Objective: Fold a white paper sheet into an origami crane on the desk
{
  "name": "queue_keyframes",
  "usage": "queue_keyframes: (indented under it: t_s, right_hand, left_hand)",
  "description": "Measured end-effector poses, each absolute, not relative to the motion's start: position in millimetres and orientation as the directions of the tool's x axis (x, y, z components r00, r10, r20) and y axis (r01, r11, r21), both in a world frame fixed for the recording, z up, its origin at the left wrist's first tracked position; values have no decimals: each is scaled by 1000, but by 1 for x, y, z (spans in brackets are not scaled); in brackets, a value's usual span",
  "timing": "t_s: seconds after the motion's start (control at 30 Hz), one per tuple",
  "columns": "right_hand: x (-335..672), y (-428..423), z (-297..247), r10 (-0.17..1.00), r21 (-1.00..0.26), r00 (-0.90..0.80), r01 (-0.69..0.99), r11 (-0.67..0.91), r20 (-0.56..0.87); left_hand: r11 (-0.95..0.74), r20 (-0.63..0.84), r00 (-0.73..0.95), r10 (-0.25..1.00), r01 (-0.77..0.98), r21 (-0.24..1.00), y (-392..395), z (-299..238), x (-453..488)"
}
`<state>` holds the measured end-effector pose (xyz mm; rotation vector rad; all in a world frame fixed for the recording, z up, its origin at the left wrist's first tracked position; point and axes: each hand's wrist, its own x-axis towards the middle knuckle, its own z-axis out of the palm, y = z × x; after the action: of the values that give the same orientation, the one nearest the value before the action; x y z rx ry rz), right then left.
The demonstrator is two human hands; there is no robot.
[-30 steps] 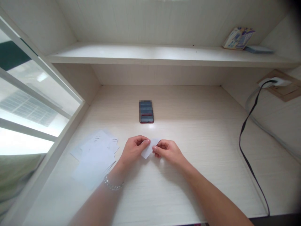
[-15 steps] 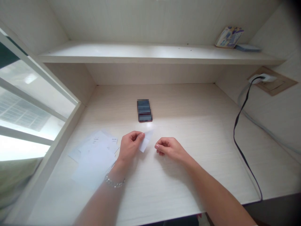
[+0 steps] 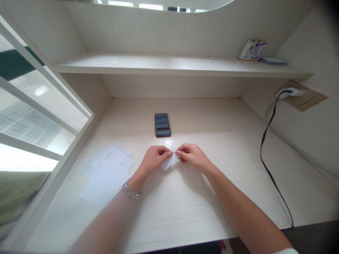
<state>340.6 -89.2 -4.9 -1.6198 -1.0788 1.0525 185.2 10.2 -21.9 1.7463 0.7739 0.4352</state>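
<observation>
A small piece of white paper (image 3: 168,162) is held just above the desk, between my two hands. My left hand (image 3: 158,157) pinches its upper left part with thumb and fingers. The thumb and fingertips of my right hand (image 3: 191,155) are closed at the paper's right edge. Beyond the hands lies a dark phone-sized rectangle (image 3: 162,125), blurred into blocks so its screen cannot be read. Left of my left hand several loose white sheets (image 3: 108,173) overlap on the desk, some with small print.
A shelf (image 3: 185,65) crosses the back, with a colourful box (image 3: 253,49) and a flat blue item (image 3: 274,61) at its right end. From the wall socket (image 3: 304,97) a black cable (image 3: 262,141) runs down over the desk's right side. A barred window (image 3: 39,98) is on the left.
My right hand has moved left and up to the paper and now grips its right edge. My left hand has shifted slightly right with the paper. The camera has tilted up a little.
</observation>
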Motion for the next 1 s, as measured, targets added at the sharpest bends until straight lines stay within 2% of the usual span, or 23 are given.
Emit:
queue_keyframes:
  t_s: [0.13,0.3,0.4,0.53,0.63,0.73,0.8,0.9,1.0]
  right_hand:
    - [343,-84,-8,953,-942,259,249,-224,-158]
    - [337,-88,-23,943,-978,274,41,-205,-186]
    - [337,-93,-25,935,-976,286,-115,-186,-212]
    - [335,-97,-23,946,-919,162,-330,-215,-279]
    - [331,-97,-23,947,-864,31,-419,-279,-321]
    - [330,-96,-24,934,-872,1,-360,-332,-356]
    - [333,-96,-23,936,-909,108,-298,-291,-336]
    - [339,-98,-18,942,-968,256,-181,-175,-218]
    - [340,-100,-15,972,-988,180,-3,-153,-151]
  left_hand:
    - [-52,-146,693,706,257,965,15,-24,184]
    - [148,-205,663,719,143,979,20,-30,177]
    - [291,-212,660,721,-11,957,19,-26,171]
    - [234,-90,708,701,-109,966,9,-19,169]
    - [166,-16,735,678,-132,977,2,-19,173]
    - [176,-38,713,700,-121,977,2,-20,174]
    - [187,-94,714,693,-52,981,4,-21,172]
    - [171,-172,741,650,78,982,7,-20,169]
    - [149,-216,766,605,158,976,6,-22,168]
